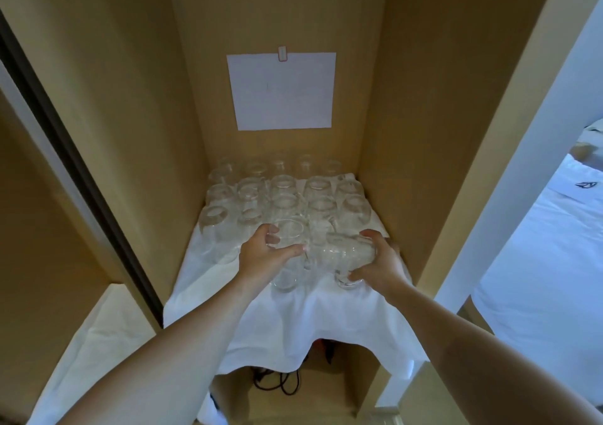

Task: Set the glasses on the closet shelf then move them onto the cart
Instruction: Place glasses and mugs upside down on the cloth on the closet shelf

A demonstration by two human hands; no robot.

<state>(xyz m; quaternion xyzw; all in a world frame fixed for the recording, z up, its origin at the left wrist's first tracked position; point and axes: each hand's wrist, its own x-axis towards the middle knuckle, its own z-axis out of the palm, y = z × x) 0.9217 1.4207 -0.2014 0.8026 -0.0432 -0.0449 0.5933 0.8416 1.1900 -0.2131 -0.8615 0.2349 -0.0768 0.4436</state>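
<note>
Several clear glasses (pixel 284 196) stand in rows on the closet shelf, which is draped with a white cloth (pixel 293 320). My left hand (pixel 264 255) grips one clear glass (pixel 288 235) at the front of the rows, thumb and fingers curled round its rim. My right hand (pixel 378 261) holds another glass (pixel 346 251) tilted on its side, just right of the first. The two held glasses nearly touch. The cart is not in view.
Beige closet walls (pixel 391 131) close in left and right. A white paper sheet (pixel 282 90) is clipped to the back wall. Black cables (pixel 280 382) lie in the compartment below the shelf. A white bed (pixel 554 261) shows at right, another cloth-covered shelf (pixel 91 343) at lower left.
</note>
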